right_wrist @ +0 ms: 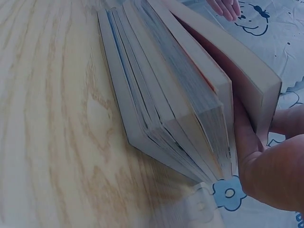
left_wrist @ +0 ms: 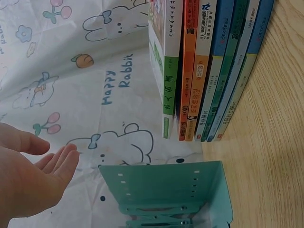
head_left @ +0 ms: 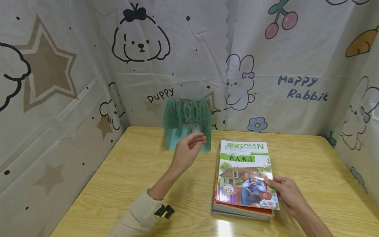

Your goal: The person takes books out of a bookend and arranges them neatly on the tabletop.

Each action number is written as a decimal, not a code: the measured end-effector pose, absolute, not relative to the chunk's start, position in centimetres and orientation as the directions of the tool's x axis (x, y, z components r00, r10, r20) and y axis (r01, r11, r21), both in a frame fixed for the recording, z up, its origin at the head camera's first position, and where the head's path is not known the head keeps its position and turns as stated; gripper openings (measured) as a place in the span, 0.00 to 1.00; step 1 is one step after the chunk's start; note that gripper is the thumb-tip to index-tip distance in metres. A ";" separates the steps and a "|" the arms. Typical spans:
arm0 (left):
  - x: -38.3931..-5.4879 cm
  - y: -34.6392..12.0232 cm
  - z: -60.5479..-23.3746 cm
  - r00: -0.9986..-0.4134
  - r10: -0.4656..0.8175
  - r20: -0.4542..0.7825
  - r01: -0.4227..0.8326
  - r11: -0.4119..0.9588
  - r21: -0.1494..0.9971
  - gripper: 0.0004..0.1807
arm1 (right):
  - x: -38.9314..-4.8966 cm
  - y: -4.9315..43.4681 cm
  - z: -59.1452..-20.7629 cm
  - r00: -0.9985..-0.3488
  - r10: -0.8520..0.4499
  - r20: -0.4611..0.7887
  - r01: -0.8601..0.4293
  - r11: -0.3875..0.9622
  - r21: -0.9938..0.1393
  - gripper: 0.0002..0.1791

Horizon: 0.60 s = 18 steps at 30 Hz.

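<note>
A stack of several books (left_wrist: 216, 71) lies on the table, spines facing left. The top book (head_left: 245, 177) has a white and green cover with a seated figure in front of a house. My right hand (head_left: 288, 194) pinches this book at its right edge, thumb on the cover and fingers beneath; in the right wrist view the book's near edge is lifted off the pile (right_wrist: 185, 104). My left hand (head_left: 189, 149) hovers left of the stack, fingers loosely bent and holding nothing. Behind it stands a teal expandable bookend (head_left: 173, 126) with slotted sides.
The wooden table (head_left: 124, 177) has its back edge against a cloth (head_left: 195, 42) printed with cartoon animals, stars and fruit. More of this cloth hangs along the left and right sides.
</note>
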<state>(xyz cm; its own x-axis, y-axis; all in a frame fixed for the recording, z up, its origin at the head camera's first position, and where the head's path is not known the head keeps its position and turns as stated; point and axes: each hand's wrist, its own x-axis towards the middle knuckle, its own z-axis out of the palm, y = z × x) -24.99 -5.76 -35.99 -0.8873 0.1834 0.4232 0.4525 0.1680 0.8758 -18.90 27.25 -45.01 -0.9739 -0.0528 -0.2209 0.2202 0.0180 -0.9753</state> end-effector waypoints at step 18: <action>-23.3 -5.6 -34.2 -0.891 0.191 0.413 0.443 0.165 0.881 0.15 | -19.6 27.7 -44.4 -0.947 -0.178 -0.268 0.239 0.167 -0.956 0.16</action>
<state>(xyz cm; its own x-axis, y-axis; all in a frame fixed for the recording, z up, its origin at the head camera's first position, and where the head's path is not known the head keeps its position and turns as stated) -23.26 -5.56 -34.20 -0.8908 0.1906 0.4125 0.4433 0.1647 0.8811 -19.56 27.72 -44.36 -0.9468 -0.1785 -0.2677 0.2389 0.1675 -0.9565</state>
